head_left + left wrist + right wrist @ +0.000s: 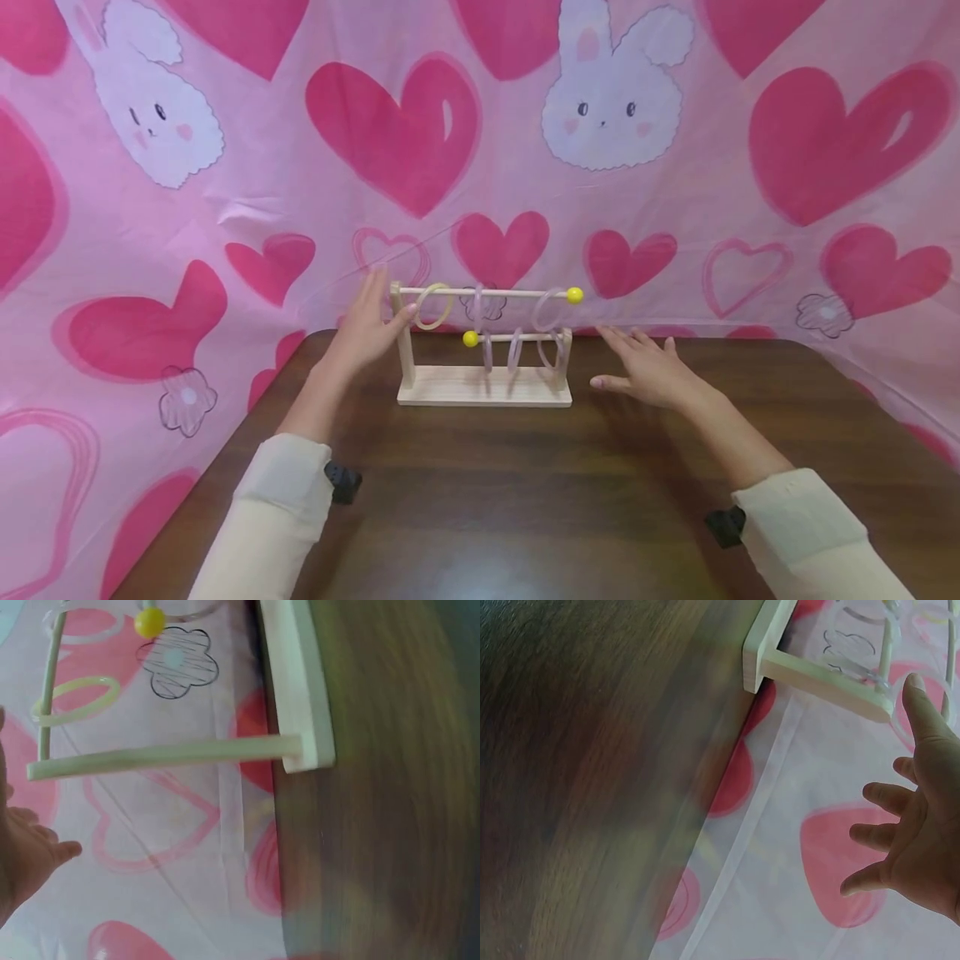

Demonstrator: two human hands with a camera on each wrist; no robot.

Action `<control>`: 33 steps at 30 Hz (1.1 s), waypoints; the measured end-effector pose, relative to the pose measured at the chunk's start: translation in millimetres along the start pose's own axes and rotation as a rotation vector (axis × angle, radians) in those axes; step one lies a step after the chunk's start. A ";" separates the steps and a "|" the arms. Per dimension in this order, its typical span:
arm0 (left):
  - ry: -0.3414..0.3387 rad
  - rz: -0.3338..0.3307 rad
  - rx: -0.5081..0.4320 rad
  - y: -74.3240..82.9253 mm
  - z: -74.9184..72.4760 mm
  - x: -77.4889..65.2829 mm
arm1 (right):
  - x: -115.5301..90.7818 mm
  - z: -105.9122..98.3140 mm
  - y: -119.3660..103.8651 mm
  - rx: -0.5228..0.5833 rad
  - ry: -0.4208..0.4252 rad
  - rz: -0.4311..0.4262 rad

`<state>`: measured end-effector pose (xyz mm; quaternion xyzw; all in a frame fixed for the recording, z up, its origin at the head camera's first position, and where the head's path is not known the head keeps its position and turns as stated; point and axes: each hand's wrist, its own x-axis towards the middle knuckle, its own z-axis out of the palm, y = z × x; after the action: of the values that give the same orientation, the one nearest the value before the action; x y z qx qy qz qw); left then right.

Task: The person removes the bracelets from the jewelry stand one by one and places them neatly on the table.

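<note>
A pale wooden rack (483, 394) stands on the table, with an upright at each end and two horizontal rods ending in yellow balls. On the upper rod (517, 292) hang a pale yellow ring (419, 310) near the left and two pale purple ones. Several more purple rings, one of them mid-rod (515, 350), hang from the lower rod. My left hand (367, 327) is beside the left upright, fingers extended; whether it touches the wood I cannot tell. Apart from the rack, to its right, my right hand (648, 367) is spread and holds nothing.
The dark brown wooden table (480, 500) reaches toward me from beneath the rack. Right behind its far edge hangs a pink cloth (510, 192) printed with hearts and rabbits. A small black device is worn at each cuff.
</note>
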<state>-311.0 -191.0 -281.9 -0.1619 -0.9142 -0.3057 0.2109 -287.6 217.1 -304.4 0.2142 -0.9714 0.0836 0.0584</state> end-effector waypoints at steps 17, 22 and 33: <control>0.223 -0.155 -0.513 9.9 17.4 16.8 | 2.1 6.3 -1.2 -0.011 -0.009 0.001; 0.258 -0.162 -0.552 8.5 24.0 16.8 | 2.0 7.4 -1.1 -0.004 -0.014 -0.002; 0.289 -0.248 -0.623 11.3 27.0 17.7 | 7.9 13.9 0.3 0.025 0.124 -0.097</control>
<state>-329.1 -162.5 -287.3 -0.0615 -0.7508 -0.6124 0.2398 -295.9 211.5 -316.8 0.2560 -0.9534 0.1058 0.1198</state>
